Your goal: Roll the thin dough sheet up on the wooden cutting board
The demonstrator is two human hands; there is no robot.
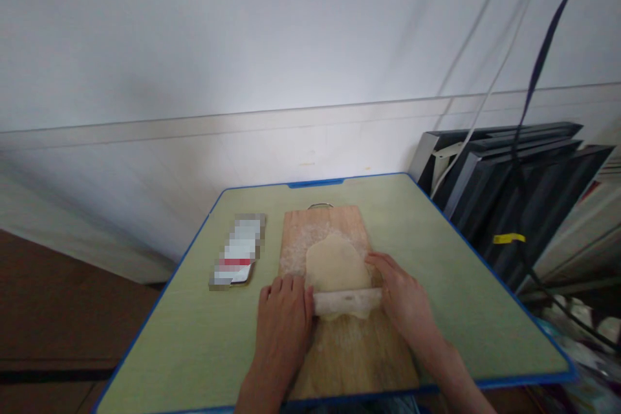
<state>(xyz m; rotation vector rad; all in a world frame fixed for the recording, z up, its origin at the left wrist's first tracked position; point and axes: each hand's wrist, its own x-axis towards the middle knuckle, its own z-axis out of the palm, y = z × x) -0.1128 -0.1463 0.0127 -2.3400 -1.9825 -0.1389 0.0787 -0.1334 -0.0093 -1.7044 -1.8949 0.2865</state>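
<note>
A flattened sheet of pale dough [337,262] lies on a floured wooden cutting board [356,365]. Across the dough's near part rests a white, flour-dusted rolling pin [347,302], and a little dough shows below it. My left hand [285,310] is closed over the pin's left end, its fingers curled. At the right end, my right hand [407,301] holds the pin, with its forefinger reaching forward to the dough's right edge. Both ends of the pin are hidden by my hands.
The board sits on a pale green table with a blue rim [475,252]. To its left lies a phone-like item [242,242], partly pixelated. Dark flat panels [504,187] lean against the wall at right, with a black cable [538,65] hanging before them.
</note>
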